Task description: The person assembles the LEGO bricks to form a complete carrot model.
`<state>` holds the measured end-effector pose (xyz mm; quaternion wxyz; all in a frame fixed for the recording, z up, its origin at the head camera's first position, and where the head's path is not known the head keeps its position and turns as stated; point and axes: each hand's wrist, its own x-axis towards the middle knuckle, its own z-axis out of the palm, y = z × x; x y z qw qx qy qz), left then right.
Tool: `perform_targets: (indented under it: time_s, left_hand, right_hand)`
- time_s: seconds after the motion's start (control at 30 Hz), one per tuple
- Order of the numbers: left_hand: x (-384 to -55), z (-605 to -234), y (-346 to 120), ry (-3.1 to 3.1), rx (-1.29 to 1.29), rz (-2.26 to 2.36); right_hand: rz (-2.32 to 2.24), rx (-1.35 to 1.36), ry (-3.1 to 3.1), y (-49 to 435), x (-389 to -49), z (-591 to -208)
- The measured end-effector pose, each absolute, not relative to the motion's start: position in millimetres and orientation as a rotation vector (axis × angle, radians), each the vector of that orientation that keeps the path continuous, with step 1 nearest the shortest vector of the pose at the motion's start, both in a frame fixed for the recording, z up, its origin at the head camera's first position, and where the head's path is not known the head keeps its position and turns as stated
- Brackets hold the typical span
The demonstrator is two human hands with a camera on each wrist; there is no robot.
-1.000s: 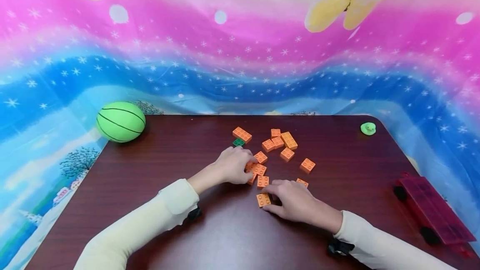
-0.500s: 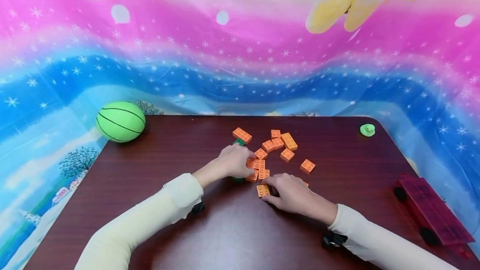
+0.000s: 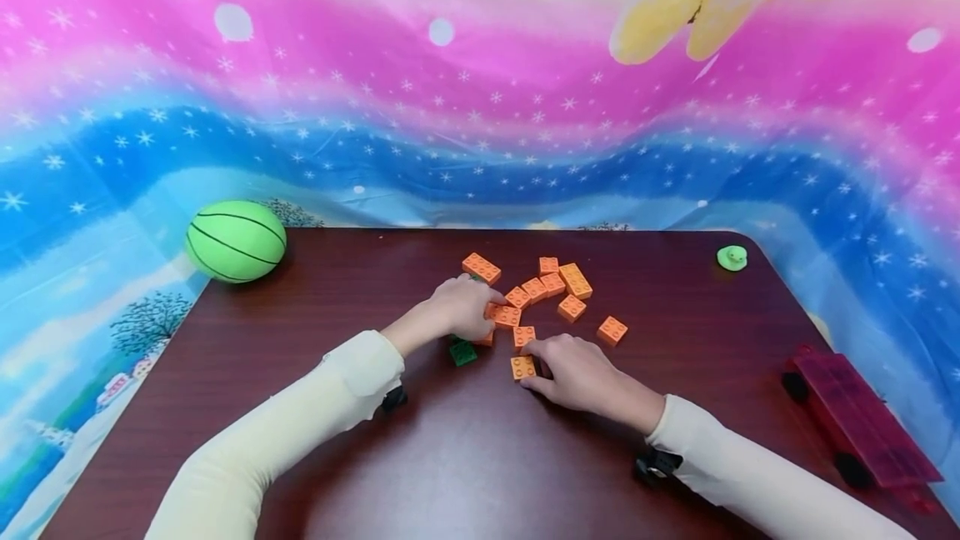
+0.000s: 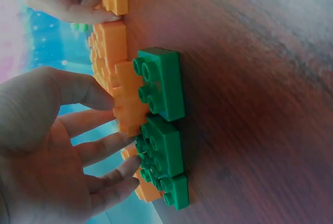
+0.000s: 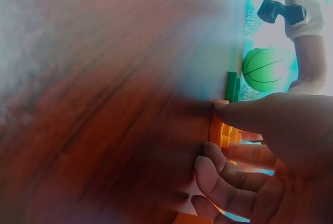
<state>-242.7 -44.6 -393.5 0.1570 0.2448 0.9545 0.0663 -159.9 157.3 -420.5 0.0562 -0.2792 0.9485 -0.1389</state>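
My right hand [image 3: 576,369] pinches a small orange toy building brick [image 3: 522,368] between thumb and index finger, and its other fingers curl loosely in the right wrist view. My left hand [image 3: 462,305] reaches over a cluster of bricks, fingers spread and fairly straight. In the left wrist view, its thumb [image 4: 96,96] touches an orange brick [image 4: 130,99], with other fingertips near several green bricks [image 4: 169,86]. One green brick [image 3: 462,352] shows below the left hand in the head view. Another orange brick [image 3: 524,335] lies just beyond the pinched one.
Several more orange bricks [image 3: 552,283] lie loose farther back on the dark wooden table [image 3: 375,457]. A green ball [image 3: 236,242] sits at the back left corner. A green toy duck [image 3: 732,257] stands at back right, and a red translucent skateboard [image 3: 862,415] is along the right edge.
Both hands have shifted toward the back of the table. The pinched orange brick and the cluster by the left hand moved with them. A green brick has come into view below the left hand.
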Motion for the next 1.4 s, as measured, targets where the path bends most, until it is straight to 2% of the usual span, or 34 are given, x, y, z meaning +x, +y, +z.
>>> perform_targets:
  time_s: [0.47, 0.63, 0.9, 1.4]
  left_hand:
    - [-245.0, -403.7, -39.7, 2.861, 0.854, 0.199]
    - [-245.0, -384.8, -52.7, 2.815, 0.932, 0.353]
    - [-226.6, -358.5, -74.6, 2.704, 0.988, 0.616]
    - [-191.9, -385.1, -84.7, 2.686, 0.986, 0.767]
  right_hand:
    - [-0.424, -0.845, 2.878, 151.2, -165.8, -419.8]
    - [-0.447, -0.870, 2.887, 148.9, -171.6, -420.0]
    - [-0.586, -0.946, 2.778, 143.4, -175.0, -419.7]
    - [-0.647, -0.978, 2.757, 147.4, -168.8, -420.7]
